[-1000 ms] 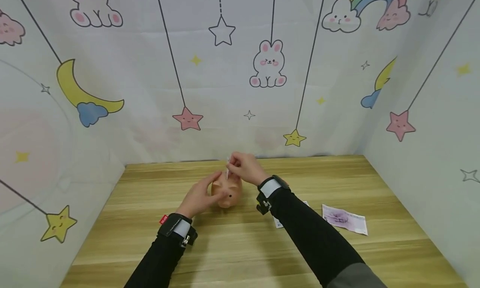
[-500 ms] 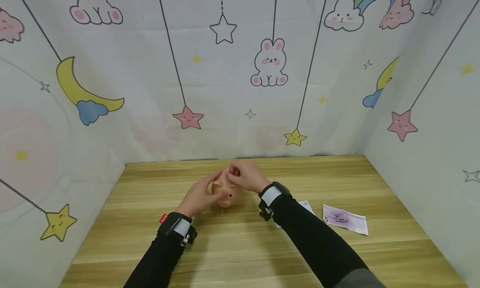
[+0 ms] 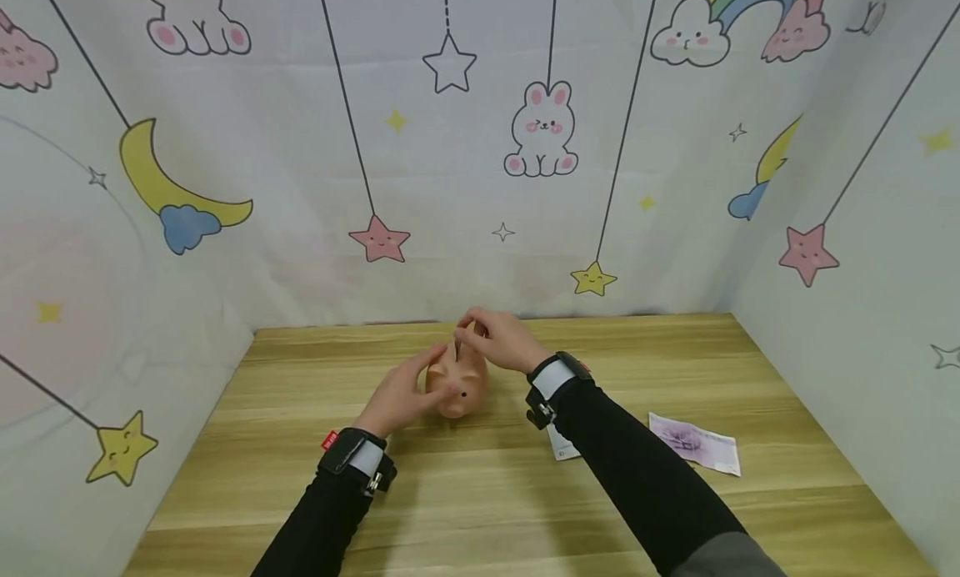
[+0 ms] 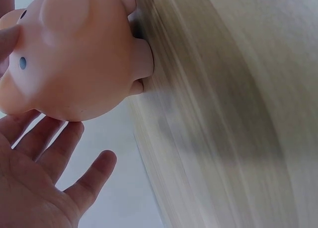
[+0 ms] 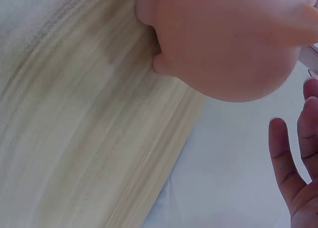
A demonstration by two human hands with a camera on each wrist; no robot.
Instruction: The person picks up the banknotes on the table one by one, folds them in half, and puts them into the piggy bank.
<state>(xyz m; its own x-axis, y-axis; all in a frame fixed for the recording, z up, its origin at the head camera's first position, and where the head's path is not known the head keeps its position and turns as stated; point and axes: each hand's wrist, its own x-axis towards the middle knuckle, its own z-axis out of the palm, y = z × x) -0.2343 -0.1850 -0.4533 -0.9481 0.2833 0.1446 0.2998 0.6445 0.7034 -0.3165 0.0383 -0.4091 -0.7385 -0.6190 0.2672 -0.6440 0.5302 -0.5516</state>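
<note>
A peach-coloured piggy bank (image 3: pixel 459 398) stands on the wooden table in the head view, with its dark eyes and snout toward me. My left hand (image 3: pixel 399 398) holds it from the left, thumb across the face and fingers along the side. In the left wrist view the little finger of that hand (image 4: pixel 30 183) stands off the bank. Above the slot on the back is my right hand (image 3: pixel 504 339), its thumb and forefinger a little apart. An edge of folded paper (image 5: pixel 310 58) sticks up there near its fingertips; the tips themselves are outside the right wrist view.
A purple banknote (image 3: pixel 697 445) lies flat on the table at the right. Another pale note (image 3: pixel 561 444) is partly covered by the right forearm. Behind the table (image 3: pixel 315 494) hangs a printed cloth backdrop (image 3: pixel 450 168), with more cloth at both sides.
My right hand pushed the paper down toward the slot, then rose slightly, its thumb and forefinger parting. The left hand has stayed on the piggy bank.
</note>
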